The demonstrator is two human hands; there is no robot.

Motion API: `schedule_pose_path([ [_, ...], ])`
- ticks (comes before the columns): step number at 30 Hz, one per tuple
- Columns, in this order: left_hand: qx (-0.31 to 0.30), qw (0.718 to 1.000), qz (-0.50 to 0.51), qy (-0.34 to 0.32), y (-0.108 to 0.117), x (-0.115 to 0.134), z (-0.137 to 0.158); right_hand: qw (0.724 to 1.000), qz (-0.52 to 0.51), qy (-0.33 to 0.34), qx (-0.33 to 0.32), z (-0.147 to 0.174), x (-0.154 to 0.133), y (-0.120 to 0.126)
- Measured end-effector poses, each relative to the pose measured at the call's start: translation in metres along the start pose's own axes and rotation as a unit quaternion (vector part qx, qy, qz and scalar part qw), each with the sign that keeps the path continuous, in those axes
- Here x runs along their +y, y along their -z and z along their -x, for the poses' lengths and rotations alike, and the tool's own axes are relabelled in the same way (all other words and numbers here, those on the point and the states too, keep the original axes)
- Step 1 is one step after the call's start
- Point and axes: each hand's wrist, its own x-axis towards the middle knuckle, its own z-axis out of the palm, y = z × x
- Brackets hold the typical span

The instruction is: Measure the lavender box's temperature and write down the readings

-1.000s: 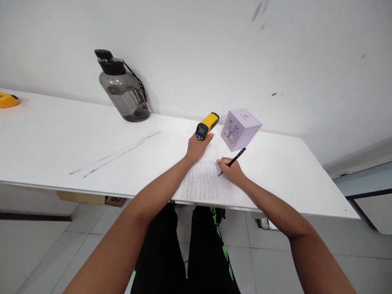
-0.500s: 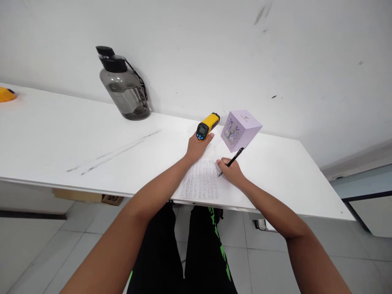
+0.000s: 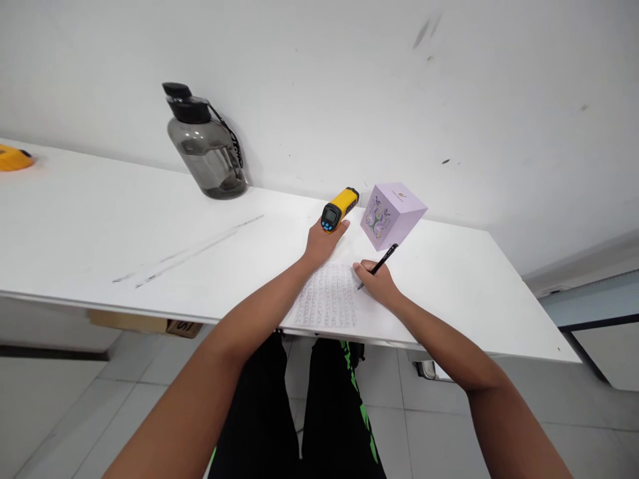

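Clock centred on handwritten sheet (image 3: pixel 327 303), text in close columns, lying on white tabletop (image 3: pixel 449 286):
- 12 o'clock: left hand (image 3: pixel 320 243), wrapped round yellow-and-black instrument (image 3: pixel 341 203), small screen uppermost
- 2 o'clock: right hand (image 3: pixel 378 280), gripping slanted black pen (image 3: pixel 387 256), tip at sheet's edge
- 1 o'clock: lilac box (image 3: pixel 407 217), floral front
- 11 o'clock: grey-tinted bottle (image 3: pixel 210 156), black-capped, part filled
- 10 o'clock: orange object (image 3: pixel 14 159), partly out of view

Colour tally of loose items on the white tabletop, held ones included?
Yellow/orange: 2 (yellow-and-black handheld device with screen, yellow-orange object cut off at the left edge)
Grey: 1 (translucent grey bottle with black lid)
Lilac: 1 (lilac patterned box)
Black: 1 (slim black pen)
White: 1 (handwritten white paper)
Total: 6
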Motion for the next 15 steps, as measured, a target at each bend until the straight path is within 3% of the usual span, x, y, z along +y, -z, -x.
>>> schedule_pose_path([
  [7,0.001,1.0,0.009,0.0,0.0006,0.0009,0.0008,0.998,0.0,-0.003,-0.055,-0.0032,0.0019,0.003],
  [15,-0.008,1.0,0.014,-0.001,0.0016,0.0015,0.0029,0.999,0.008,0.015,-0.045,-0.0032,0.0043,0.01],
])
